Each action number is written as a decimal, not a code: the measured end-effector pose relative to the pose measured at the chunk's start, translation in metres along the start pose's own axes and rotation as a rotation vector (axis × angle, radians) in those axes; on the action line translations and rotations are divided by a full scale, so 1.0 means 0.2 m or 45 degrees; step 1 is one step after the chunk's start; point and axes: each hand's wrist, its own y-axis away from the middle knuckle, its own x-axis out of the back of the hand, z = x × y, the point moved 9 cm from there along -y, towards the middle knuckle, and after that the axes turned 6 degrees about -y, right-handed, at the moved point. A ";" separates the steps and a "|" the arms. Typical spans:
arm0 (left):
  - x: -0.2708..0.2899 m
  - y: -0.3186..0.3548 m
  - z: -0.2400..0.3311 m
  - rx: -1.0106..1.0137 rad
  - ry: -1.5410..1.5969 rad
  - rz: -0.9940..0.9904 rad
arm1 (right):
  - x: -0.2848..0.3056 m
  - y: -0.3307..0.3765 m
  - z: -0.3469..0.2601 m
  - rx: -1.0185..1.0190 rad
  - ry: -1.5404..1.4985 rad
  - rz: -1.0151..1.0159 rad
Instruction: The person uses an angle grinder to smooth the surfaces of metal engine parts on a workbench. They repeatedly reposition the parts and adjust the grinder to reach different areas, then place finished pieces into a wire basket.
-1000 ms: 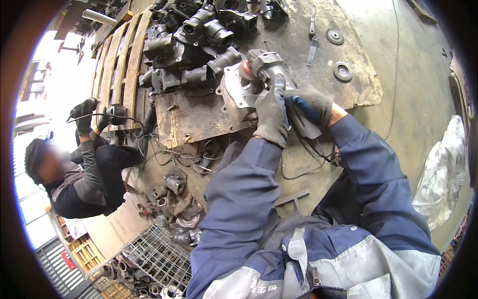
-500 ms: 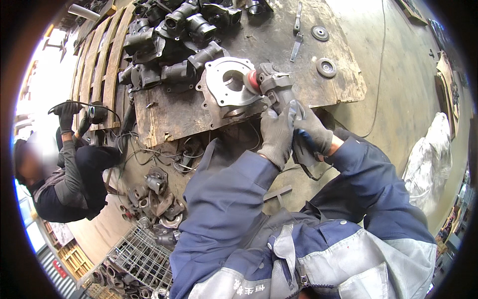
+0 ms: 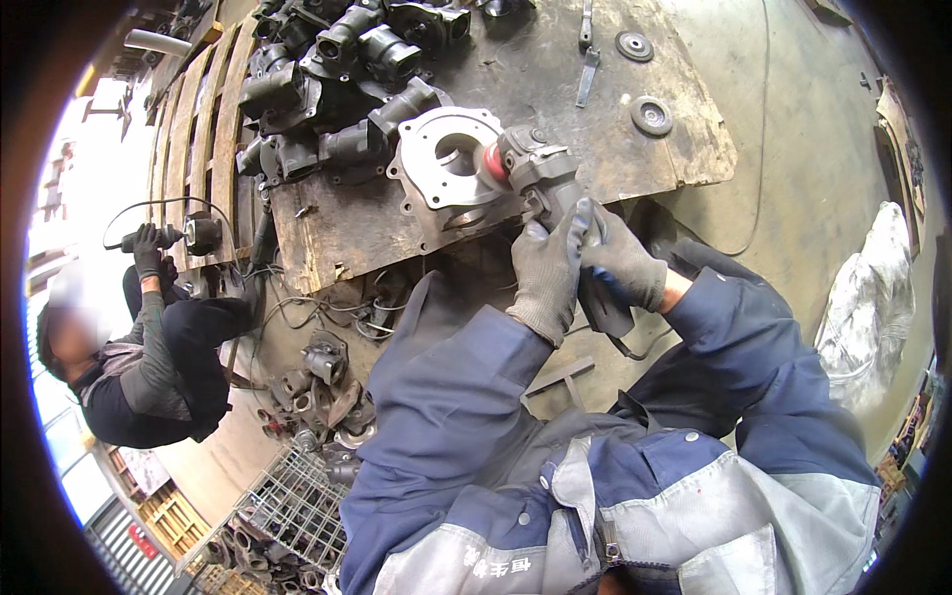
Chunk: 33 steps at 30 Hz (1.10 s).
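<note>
Both my gloved hands are wrapped round an angle grinder (image 3: 543,171) with a dark body and a red disc at its head. My left hand (image 3: 545,270) grips it nearer the head. My right hand (image 3: 627,260) closes on the body just behind and to the right. The red disc (image 3: 495,162) is at the right edge of a metal housing (image 3: 424,164) with a bright flat flange and a large round opening. This housing rests at the near edge of the wooden work board (image 3: 555,99). Whether the disc touches the metal cannot be told exactly.
Dark cast housings (image 3: 347,129) are piled on the board's left. Two spare discs (image 3: 652,116) and a flat wrench-like tool (image 3: 588,77) lie at right. A co-worker (image 3: 149,347) crouches at left with a power tool. A wire basket (image 3: 297,506) of castings and cables (image 3: 288,302) are below.
The grinder's head and red disc have shifted slightly left along the flange, both hands still gripping. At left, the co-worker's hands and power tool have moved a little lower.
</note>
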 end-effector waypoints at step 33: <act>0.20 -0.01 0.22 -0.425 -0.587 0.192 | -0.21 -0.19 -0.26 0.162 0.330 -0.119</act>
